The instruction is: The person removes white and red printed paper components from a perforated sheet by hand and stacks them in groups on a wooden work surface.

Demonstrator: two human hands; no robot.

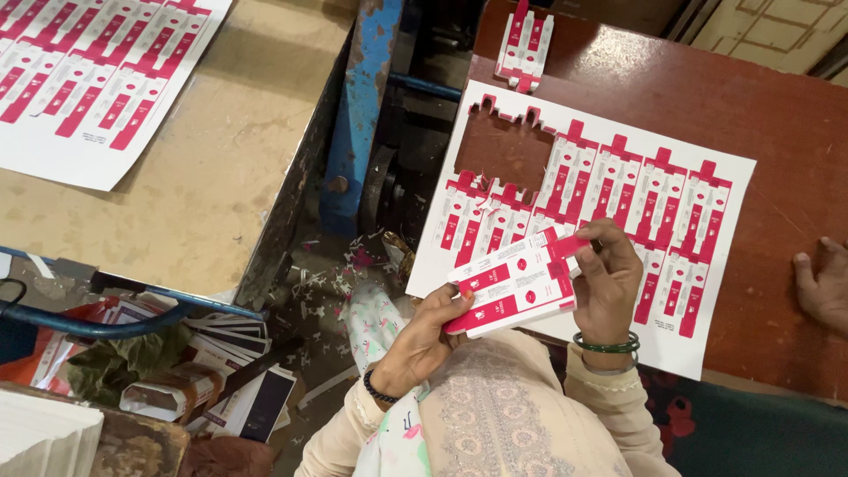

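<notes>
From the head camera we look down on both of our hands, which share one stack of flat red-and-white carton blanks (517,287) held just above the near edge of the dark red table (777,124).

Our left hand (424,340) grips the stack from below at its near left corner. The fingers are curled under it and the thumb presses on top, so the hand is closed firmly on the blanks. A dark bracelet sits at that wrist.

Our right hand (609,283) comes over the stack's right end. The thumb and fingertips are drawn together at the top right corner, pinching the edge of the uppermost blank, while the rest of the hand arches over the card. Green bangles (608,344) circle that wrist.

The stack lies tilted, its long side running from lower left to upper right, and it overlaps the large printed sheet (654,185) spread on the table. That sheet carries rows of the same red-and-white blanks, with a ragged gap at its upper left where the table shows through.

A small punched-out blank (524,44) lies alone near the table's far edge. Another person's hand (826,283) rests on the table at the right edge. On the tan table (221,159) to the left lies a second printed sheet (97,71), and paper scraps (327,283) litter the floor between the tables.
</notes>
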